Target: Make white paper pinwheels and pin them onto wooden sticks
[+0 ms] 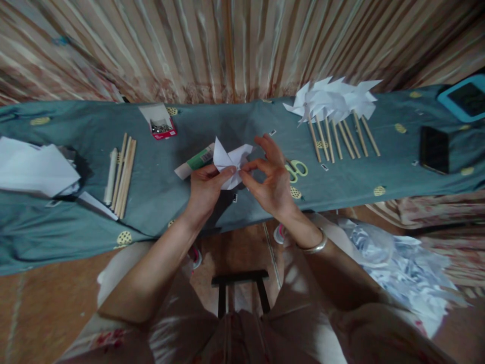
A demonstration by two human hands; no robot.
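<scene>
A white paper pinwheel (226, 156) is held over the table in front of me. My left hand (206, 189) is closed on it, the thumb pressing near its centre. My right hand (271, 179) pinches at the middle of the pinwheel with thumb and forefinger, the other fingers raised; a pin there is too small to make out. Just behind my left hand lies a green and white box (197, 161). Scissors with pale green handles (297, 171) lie beside my right hand, partly hidden by it.
Finished pinwheels (333, 101) on wooden sticks lie at back right. A red box of metal pins (162, 129) stands at back left, near loose sticks (125, 177) and stacked paper (34, 169). A phone (434, 150) rests at right; a plastic bag (401, 268) is below.
</scene>
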